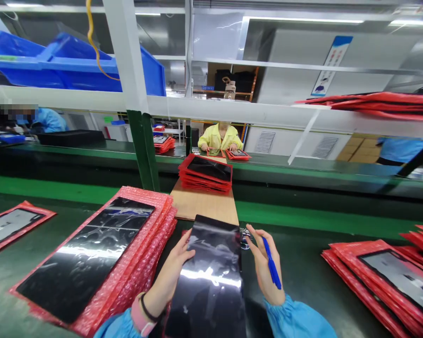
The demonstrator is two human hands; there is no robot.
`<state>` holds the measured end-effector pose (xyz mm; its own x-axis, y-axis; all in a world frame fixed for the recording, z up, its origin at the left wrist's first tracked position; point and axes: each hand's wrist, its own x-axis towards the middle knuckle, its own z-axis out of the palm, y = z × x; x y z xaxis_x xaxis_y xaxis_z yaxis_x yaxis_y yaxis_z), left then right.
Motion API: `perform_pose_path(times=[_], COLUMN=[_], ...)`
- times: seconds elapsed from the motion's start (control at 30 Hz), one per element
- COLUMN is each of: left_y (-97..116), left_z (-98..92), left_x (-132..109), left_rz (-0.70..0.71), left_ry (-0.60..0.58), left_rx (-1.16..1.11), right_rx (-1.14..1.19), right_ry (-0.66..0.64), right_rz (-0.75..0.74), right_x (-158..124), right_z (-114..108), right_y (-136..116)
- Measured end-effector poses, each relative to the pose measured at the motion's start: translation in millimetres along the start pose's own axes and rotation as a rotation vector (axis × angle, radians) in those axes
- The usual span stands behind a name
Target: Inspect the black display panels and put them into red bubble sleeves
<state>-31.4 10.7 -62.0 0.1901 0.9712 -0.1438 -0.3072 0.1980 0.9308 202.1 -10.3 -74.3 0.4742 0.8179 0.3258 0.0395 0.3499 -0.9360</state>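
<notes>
A glossy black panel (pixel 209 277), filmed and reflecting the ceiling light, lies in front of me with its near end low in the view. My left hand (pixel 178 258) grips its left edge, thumb over the top. On the other side, my right hand (pixel 267 260) has a blue pen (pixel 271 263) tucked in it, the fingers bent close to the panel's right edge. Beside those fingertips sits a small shiny metal item (pixel 246 238), too blurred to name. To the left, another black panel (pixel 91 253) rests on a stack of red bubble-wrap sleeves (pixel 141 267).
A wooden board (pixel 204 204) bridges towards the opposite bench, bearing stacked red sleeves with a black panel (pixel 205 176). More red sleeves (pixel 377 272) lie right; another (pixel 21 225) lies far left. A green post (pixel 143 150) and shelf rail stand ahead. A person in yellow (pixel 220 137) works opposite.
</notes>
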Motion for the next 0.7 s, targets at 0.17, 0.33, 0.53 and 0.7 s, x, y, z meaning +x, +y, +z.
perform_pose_path(times=[0.17, 0.33, 0.53, 0.7], left_y=[-28.7, -54.8, -63.9, -72.0], left_z=[-25.0, -32.5, -37.5, -62.9], left_x=[-4.2, 1.7, -3.9, -16.2], left_rz=[-0.053, -0.046, 0.152, 0.137], left_ry=[0.151, 0.136, 0.128, 0.186], left_rx=[0.1, 0.147, 0.326, 0.413], right_rx=[-0.387, -0.628, -0.838, -0.945], right_ry=[-0.071, -0.32, -0.388, -0.423], right_rz=[-0.162, -0.382, -0.556, -0.64], right_x=[10.0, 21.7, 26.8, 31.2], right_z=[-46.9, -54.2, -53.2, -54.1], right_y=[31.0, 53.2, 69.4, 66.4])
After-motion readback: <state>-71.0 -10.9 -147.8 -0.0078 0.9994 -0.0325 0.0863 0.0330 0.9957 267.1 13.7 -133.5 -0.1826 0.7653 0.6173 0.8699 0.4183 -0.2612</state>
